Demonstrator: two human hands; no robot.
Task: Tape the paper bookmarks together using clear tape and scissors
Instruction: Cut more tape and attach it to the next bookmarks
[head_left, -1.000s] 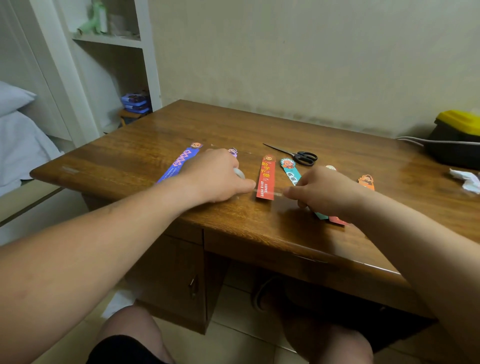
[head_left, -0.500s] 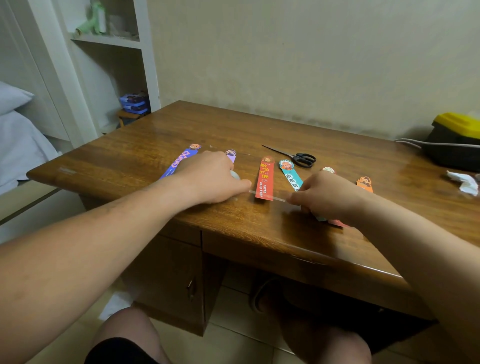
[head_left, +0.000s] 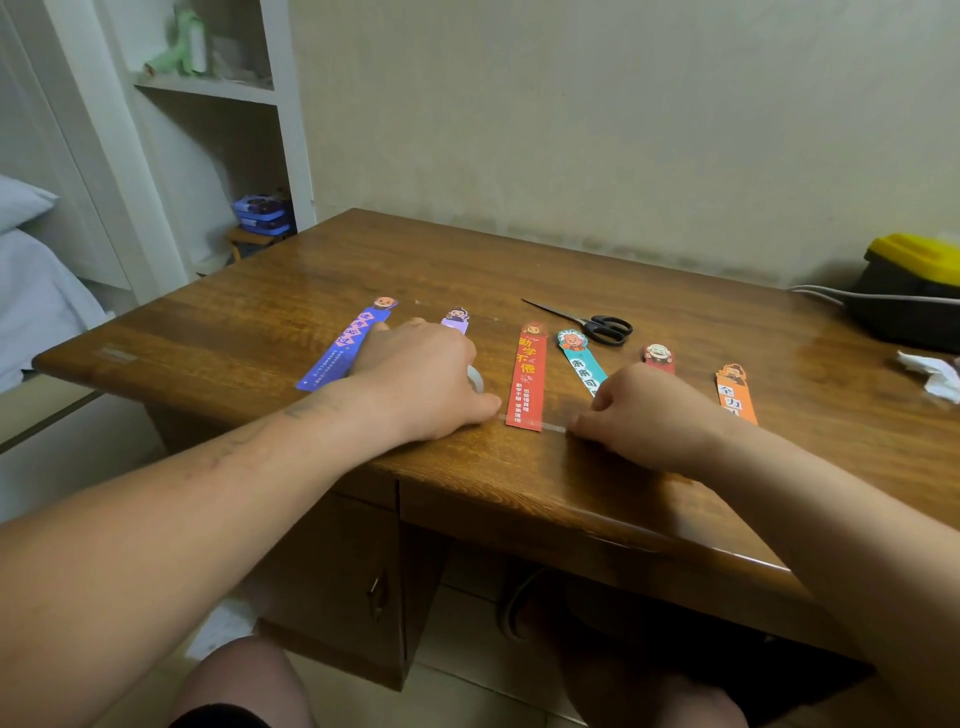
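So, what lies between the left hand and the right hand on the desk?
In the head view: the lower end of the red bookmark, crossed by clear tape stretched from the left hand to the right hand.

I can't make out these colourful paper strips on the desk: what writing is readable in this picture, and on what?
"勤学不倦": large characters down the red paper bookmark; the small print beside them is blurred.
"全力": on the orange paper bookmark; the rest is covered.
Teal paper bookmark and blue paper bookmark: characters too unclear to read.
Nothing else shows text.
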